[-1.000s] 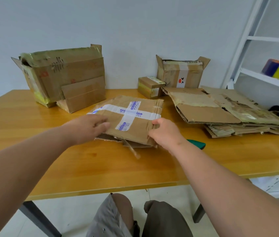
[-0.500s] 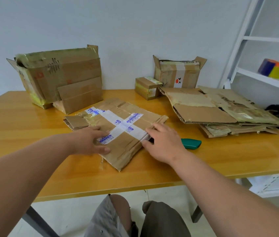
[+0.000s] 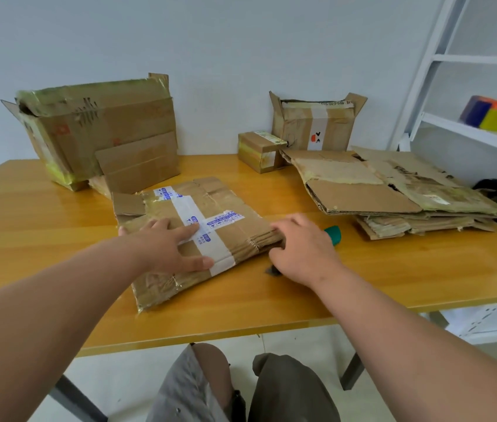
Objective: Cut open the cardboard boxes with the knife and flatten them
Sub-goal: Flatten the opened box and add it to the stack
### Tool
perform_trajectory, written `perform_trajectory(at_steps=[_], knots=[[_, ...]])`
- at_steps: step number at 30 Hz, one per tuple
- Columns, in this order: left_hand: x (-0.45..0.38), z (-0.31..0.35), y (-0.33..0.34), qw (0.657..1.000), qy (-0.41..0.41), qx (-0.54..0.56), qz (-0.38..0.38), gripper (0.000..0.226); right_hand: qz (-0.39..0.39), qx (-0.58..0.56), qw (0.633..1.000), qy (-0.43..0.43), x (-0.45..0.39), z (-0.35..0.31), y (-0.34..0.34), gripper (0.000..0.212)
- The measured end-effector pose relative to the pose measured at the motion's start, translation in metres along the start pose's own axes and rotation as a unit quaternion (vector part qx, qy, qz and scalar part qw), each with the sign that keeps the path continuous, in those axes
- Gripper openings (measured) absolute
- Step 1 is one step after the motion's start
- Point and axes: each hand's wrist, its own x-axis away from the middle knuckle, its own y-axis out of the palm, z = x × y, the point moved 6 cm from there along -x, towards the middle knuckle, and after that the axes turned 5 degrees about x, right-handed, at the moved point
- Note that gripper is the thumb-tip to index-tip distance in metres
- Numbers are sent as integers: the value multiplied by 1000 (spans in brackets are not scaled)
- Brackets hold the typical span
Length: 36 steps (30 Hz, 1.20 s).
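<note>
A flattened cardboard box (image 3: 229,208) with crossed white-and-blue tape lies on the yellow wooden table (image 3: 28,239) in front of me. My left hand (image 3: 165,248) presses flat on its near half, fingers spread. My right hand (image 3: 302,248) grips the folded right edge of the same box. Just right of that hand lies the knife, only its green handle end (image 3: 333,234) showing. A pile of flattened boxes (image 3: 393,196) sits at the right.
A large open box (image 3: 95,126) stands at the back left with a cardboard sheet leaning on it. A small sealed box (image 3: 260,150) and an open medium box (image 3: 314,126) stand at the back. A white shelf (image 3: 469,132) rises on the right.
The taped box has turned and slid nearer to me and now lies flatter. My left hand has spread over the tape; my right hand has moved onto the box's right edge.
</note>
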Motion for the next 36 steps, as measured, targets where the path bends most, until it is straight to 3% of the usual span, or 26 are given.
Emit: perform_trajectory(at_steps=[3, 8, 11, 13, 15, 18, 20, 22, 26, 32, 36], knots=[[-3, -3, -2, 1000, 9, -2, -13, 107, -34, 59, 998, 3, 3, 14, 4, 47], [-1, -3, -6, 999, 28, 14, -35, 106, 3, 137, 989, 60, 5, 38, -2, 38], [0, -2, -5, 995, 59, 38, -77, 109, 56, 121, 985, 111, 7, 42, -6, 36], [0, 0, -5, 991, 75, 45, -104, 112, 130, 81, 984, 87, 7, 29, -12, 36], [1, 1, -6, 988, 85, 58, -119, 107, 147, 57, 987, 21, 5, 4, -13, 43], [3, 6, -3, 986, 92, 86, -105, 99, 19, 63, 996, -56, 0, -33, 13, 61], [2, 12, 5, 993, 87, 31, -67, 109, -123, 93, 987, -50, -1, -41, 37, 71], [3, 19, 16, 996, 74, -39, -42, 108, -187, 136, 972, -39, -6, -42, 42, 75], [4, 18, 22, 995, 59, -51, -56, 101, -159, 137, 976, -48, -17, -55, 31, 74], [4, 13, 17, 993, 81, -32, -85, 98, -215, 154, 963, -59, -13, -58, 49, 81], [-12, -1, -9, 997, 52, 57, 13, 71, -123, 141, 980, -72, -32, -71, 30, 69]])
